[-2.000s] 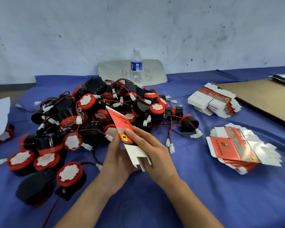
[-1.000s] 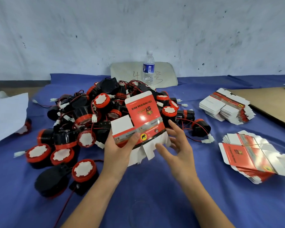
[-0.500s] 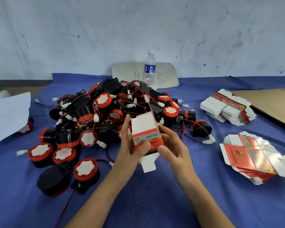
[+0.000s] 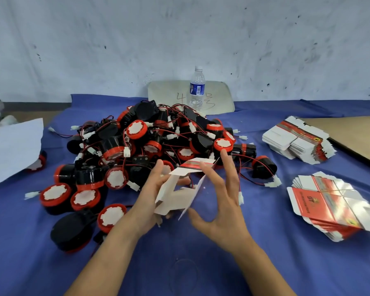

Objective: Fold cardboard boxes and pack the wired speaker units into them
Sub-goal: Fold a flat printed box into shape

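The left hand point(image 4: 150, 206) is gripping the half-opened red-and-white carton point(image 4: 175, 197) from its left side, thumb up, fingers curling beneath. The right hand point(image 4: 222, 201) is spreading straight fingers by its right edge, clasping nothing. The carton is hanging just above the blue cloth point(image 4: 265, 263), in front of the heap of wired speaker units point(image 4: 137, 146). Such thin card is probably feeling light, springy and easily creased, so pinching along the scored edges is looking safest. One carton in hand; two stacks of flat blanks, far point(image 4: 297, 142) and near point(image 4: 327, 208); speakers too tangled for counting.
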Available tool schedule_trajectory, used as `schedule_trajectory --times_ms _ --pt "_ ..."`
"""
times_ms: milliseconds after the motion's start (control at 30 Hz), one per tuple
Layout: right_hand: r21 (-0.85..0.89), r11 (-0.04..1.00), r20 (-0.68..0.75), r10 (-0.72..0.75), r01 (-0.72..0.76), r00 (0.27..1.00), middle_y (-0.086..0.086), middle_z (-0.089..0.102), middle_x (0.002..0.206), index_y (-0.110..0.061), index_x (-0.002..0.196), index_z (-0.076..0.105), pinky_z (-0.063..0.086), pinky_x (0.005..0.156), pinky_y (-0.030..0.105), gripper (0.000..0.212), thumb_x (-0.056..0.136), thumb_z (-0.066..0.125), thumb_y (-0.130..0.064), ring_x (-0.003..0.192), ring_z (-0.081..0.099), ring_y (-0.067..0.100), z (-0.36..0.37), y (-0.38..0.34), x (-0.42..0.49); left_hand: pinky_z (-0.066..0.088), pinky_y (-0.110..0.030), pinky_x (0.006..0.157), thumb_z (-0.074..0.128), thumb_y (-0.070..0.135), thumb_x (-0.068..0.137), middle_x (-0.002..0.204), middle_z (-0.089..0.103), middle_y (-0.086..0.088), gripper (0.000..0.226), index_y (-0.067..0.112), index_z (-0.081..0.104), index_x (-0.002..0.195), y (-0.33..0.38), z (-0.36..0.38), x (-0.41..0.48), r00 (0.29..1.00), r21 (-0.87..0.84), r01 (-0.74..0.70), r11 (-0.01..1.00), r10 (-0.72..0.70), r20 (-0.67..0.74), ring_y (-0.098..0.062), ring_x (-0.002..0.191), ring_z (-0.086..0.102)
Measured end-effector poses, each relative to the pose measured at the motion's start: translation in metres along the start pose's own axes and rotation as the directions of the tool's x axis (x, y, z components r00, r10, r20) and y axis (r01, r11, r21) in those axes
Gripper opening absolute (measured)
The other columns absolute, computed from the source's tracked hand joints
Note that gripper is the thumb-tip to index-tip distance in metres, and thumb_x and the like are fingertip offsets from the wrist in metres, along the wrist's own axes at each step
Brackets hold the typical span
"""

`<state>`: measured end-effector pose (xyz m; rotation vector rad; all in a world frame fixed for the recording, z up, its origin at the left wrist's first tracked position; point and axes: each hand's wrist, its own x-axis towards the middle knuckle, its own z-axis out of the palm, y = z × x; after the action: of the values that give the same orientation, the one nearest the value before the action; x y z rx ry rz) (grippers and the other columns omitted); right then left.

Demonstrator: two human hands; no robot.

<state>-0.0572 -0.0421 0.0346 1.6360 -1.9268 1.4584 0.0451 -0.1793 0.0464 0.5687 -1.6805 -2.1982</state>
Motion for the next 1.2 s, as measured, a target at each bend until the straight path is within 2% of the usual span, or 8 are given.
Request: schedule_trajectory --times_ms 233,400,500,600,800,900,1033,1200 --pt "0.309 0.917 -0.092 0.294 -0.253 0.951 -0.027 0.055 0.117 -0.041 0.107 0.046 0.042 0.092 0.021 0.042 0.072 0.067 -0.051 0.115 0.053 0.003 -0.006 0.0 -0.001 0.038 -0.029 0.057 0.033 0.077 0.076 0.127 0.064 -0.008 0.082 0.025 0.054 0.135 0.01 0.0 -0.007 0.996 -0.182 -0.081 0.98 0.088 0.032 -0.02 0.071 0.058" --pt "0.456 0.847 0.035 0.29 -0.274 0.956 -0.009 0.055 0.131 -0.052 0.127 0.041 0.046 0.1 0.032 0.043 0.086 0.051 -0.051 0.122 0.053 0.01 -0.008 -0.002 -0.001 0.042 -0.021 0.04 0.057 0.05 0.089 0.072 0.068 0.003 0.06 0.032 0.037 0.142 0.009 0.021 0.002 0.946 -0.078 -0.292 0.953 0.277 -0.167 -0.009 0.045 0.052" --pt "0.51 0.817 0.046 0.285 -0.268 0.957 -0.02 0.053 0.132 -0.043 0.141 0.033 0.046 0.099 0.026 0.053 0.091 0.04 -0.062 0.124 0.051 0.007 -0.007 -0.005 -0.001 0.052 -0.018 0.072 0.063 0.066 0.069 0.106 0.065 0.007 0.084 0.033 0.036 0.142 0.001 0.028 0.002 0.907 0.232 -0.371 0.899 0.404 -0.116 -0.003 0.088 0.064" --pt "0.55 0.796 0.016 0.295 -0.255 0.955 -0.026 0.05 0.132 -0.031 0.144 0.027 0.046 0.091 0.016 0.07 0.088 0.031 -0.073 0.121 0.052 0.0 -0.007 -0.006 0.0 0.04 -0.03 0.106 0.053 0.065 0.069 0.135 0.046 0.018 0.085 0.032 0.034 0.145 -0.01 0.029 -0.008 0.902 0.376 -0.373 0.848 0.426 -0.067 -0.001 0.128 0.043" --pt "0.602 0.725 -0.043 0.448 -0.335 0.893 -0.004 0.054 0.134 -0.041 0.131 0.046 0.041 0.102 0.057 0.049 0.087 0.04 -0.061 0.123 0.053 0.022 -0.008 -0.004 0.003 0.052 -0.016 0.075 0.053 0.047 0.087 0.107 0.068 0.017 0.038 0.036 0.051 0.123 -0.019 0.048 -0.013 0.91 0.118 -0.401 0.908 0.41 -0.066 -0.001 0.099 0.065" --pt "0.579 0.756 -0.102 0.437 -0.304 0.894 -0.011 0.057 0.128 -0.04 0.126 0.051 0.045 0.1 0.051 0.04 0.088 0.043 -0.047 0.117 0.055 0.018 -0.008 -0.004 0.003 0.052 -0.016 0.07 0.049 0.041 0.086 0.101 0.069 0.019 0.024 0.051 0.058 0.106 -0.021 0.05 -0.016 0.905 0.085 -0.41 0.908 0.417 -0.085 0.0 0.092 0.066" --pt "0.536 0.817 -0.169 0.352 -0.214 0.921 -0.019 0.06 0.113 -0.037 0.132 0.042 0.05 0.081 0.026 0.042 0.094 0.041 -0.021 0.098 0.059 0.008 -0.005 -0.004 0.0 0.053 -0.018 0.069 0.049 0.029 0.088 0.099 0.069 0.013 0.026 0.034 0.053 0.113 -0.021 0.052 -0.016 0.883 0.099 -0.448 0.888 0.457 -0.105 -0.003 0.087 0.066" --pt "0.449 0.885 -0.318 0.284 -0.12 0.905 -0.014 0.059 0.103 -0.04 0.112 0.045 0.05 0.073 0.027 0.034 0.089 0.053 -0.016 0.087 0.061 0.011 -0.007 -0.01 -0.001 0.051 -0.014 0.066 0.045 0.018 0.091 0.101 0.068 0.019 0.043 0.053 0.055 0.113 -0.02 0.053 -0.017 0.877 0.078 -0.459 0.885 0.466 -0.117 0.003 0.086 0.064"
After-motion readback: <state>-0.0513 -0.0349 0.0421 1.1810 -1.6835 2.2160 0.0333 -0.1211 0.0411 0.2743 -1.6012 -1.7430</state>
